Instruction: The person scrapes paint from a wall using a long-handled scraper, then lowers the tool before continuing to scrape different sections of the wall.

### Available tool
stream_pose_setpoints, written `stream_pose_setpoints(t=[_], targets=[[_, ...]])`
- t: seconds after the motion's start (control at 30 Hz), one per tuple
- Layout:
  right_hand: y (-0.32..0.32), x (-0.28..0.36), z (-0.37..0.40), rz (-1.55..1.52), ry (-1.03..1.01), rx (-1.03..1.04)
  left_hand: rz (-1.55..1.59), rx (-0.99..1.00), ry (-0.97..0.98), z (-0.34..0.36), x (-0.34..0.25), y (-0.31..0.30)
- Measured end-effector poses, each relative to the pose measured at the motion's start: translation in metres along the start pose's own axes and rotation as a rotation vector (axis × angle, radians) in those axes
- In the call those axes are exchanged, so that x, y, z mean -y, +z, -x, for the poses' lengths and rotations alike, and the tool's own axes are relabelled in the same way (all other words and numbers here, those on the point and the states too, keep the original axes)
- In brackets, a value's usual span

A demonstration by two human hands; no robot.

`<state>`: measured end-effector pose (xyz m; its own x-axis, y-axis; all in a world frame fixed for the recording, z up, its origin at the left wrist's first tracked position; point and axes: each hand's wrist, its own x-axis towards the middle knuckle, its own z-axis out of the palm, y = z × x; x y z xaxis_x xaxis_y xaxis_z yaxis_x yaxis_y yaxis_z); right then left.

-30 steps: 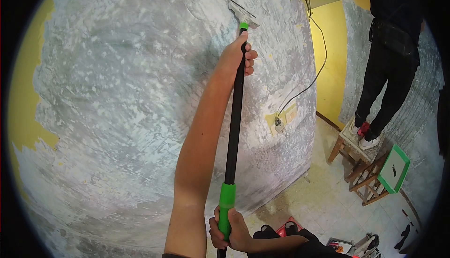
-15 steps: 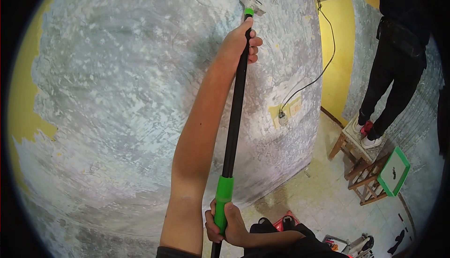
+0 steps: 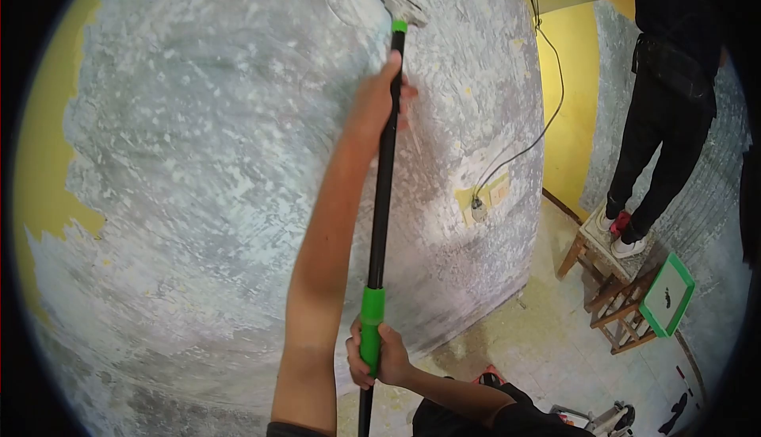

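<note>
A long-handled scraper (image 3: pixel 380 199) with a black pole and green collars slants up across the view. Its wide metal blade (image 3: pixel 399 5) lies against the mottled grey and white wall (image 3: pixel 198 159). High on the pole, just below the blade, my left hand (image 3: pixel 382 100) is wrapped round it, its fingers slightly blurred. My right hand (image 3: pixel 379 354) grips the green sleeve near the lower end, with the thumb along the near side. The pole's bottom end runs out of view.
At the right a person (image 3: pixel 666 112) in black stands on a wooden stool (image 3: pixel 610 258). Beside it a green-rimmed tray (image 3: pixel 667 294) rests on another stool. A cable (image 3: pixel 561 72) hangs down to a wall socket (image 3: pixel 498 191). Tools (image 3: pixel 610 419) lie on the floor at the lower right.
The scraper's blade and my left hand have moved left and slightly down along the wall. My right hand has shifted slightly up, still on the green sleeve.
</note>
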<state>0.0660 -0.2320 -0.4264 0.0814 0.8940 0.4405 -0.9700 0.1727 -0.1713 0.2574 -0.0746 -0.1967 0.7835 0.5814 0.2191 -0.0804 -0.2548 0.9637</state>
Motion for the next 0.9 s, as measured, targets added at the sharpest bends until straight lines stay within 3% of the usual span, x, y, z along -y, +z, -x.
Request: stream_pose_setpoints(t=[0.23,0.37,0.43,0.53,0.6,0.63,0.67,0.7,0.77,0.83,0.9], targets=[[0.004,0.015,-0.007,0.334,0.018,0.049,0.174,0.18,-0.115,0.099,0.021,-0.025],[0.009,0.034,-0.013,0.704,0.066,0.0,-0.055,0.091,-0.001,0.167,0.026,-0.044],[-0.004,0.041,-0.017,0.838,0.048,-0.045,-0.079,-0.003,-0.047,0.198,0.055,-0.065],[-0.009,0.058,-0.016,0.791,0.055,-0.015,0.032,0.005,-0.072,0.274,0.124,-0.093],[-0.009,0.068,-0.016,0.793,0.049,-0.007,-0.099,0.015,-0.111,0.33,0.17,-0.095],[-0.008,0.07,-0.016,0.812,0.045,-0.01,-0.007,0.136,-0.275,0.353,0.192,-0.092],[-0.008,0.069,-0.015,0.824,0.048,-0.015,0.013,0.115,-0.402,0.372,0.178,-0.064],[-0.011,0.073,-0.015,0.981,0.057,0.002,0.093,-0.182,-0.373,0.386,0.16,-0.022],[-0.019,0.085,-0.02,1.3,0.096,0.037,0.004,-0.202,-0.489,0.421,0.199,-0.038],[-0.035,0.093,-0.032,1.022,0.036,-0.134,0.096,-0.263,-0.452,0.436,0.2,-0.029],[-0.032,0.117,-0.043,0.82,-0.058,-0.247,0.163,-0.203,-0.461,0.452,0.197,-0.032]])
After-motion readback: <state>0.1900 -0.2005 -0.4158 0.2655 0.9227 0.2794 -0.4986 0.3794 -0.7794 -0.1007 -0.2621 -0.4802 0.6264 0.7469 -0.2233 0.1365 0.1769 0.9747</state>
